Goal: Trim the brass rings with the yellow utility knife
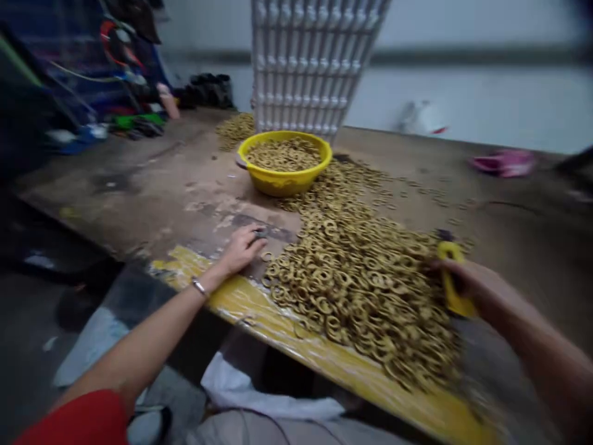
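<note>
A large heap of small brass-coloured rings (361, 284) covers the wooden table near its front edge. My left hand (243, 247) rests on the table at the heap's left edge, fingers curled on a small dark piece, with one loose ring (267, 256) beside it. My right hand (456, 278), blurred by motion, grips a yellow handle (451, 278) at the heap's right side.
A yellow basin (283, 162) full of rings stands behind the heap, with more rings (234, 128) spread past it. A white ribbed rack (310, 62) rises at the back. A pink object (503, 162) lies far right. A white bag (259, 389) hangs below the yellow-taped table edge (324, 355).
</note>
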Tool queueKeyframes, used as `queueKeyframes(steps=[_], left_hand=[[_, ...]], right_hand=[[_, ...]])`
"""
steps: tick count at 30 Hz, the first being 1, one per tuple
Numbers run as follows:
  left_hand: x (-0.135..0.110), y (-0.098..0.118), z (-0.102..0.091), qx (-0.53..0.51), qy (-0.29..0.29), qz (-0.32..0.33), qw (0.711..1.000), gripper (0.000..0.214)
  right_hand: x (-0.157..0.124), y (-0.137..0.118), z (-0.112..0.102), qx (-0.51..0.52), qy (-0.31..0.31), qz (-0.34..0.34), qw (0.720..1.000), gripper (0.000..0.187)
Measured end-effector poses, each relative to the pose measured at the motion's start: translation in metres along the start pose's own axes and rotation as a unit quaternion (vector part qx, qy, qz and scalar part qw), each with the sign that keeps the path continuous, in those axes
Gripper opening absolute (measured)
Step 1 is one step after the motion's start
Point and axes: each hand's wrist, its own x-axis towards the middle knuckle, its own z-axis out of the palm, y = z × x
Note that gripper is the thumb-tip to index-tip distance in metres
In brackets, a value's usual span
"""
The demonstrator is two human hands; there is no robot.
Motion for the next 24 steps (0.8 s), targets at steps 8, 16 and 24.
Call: queueKeyframes(steps=[8, 16, 24], left_hand=[[-0.02, 0.023, -0.007, -0.018, 0.051, 0.001, 0.999, 0.022], [-0.1, 0.08, 0.009, -0.026, -0.026, 0.035, 0.999, 0.02], [-0.089, 0.079, 0.007, -0.112, -0.013, -0.028, 0.993, 0.019]], right_hand=[[-0.057, -0.05, -0.002, -0.232, -0.001, -0.072, 0.97, 0.038], [-0.155, -0.101, 0.027, -0.008, 0.055, -0.053, 0.997, 0.036], [-0.229, -0.126, 0.132, 0.273, -0.029, 0.031, 0.961, 0.041]])
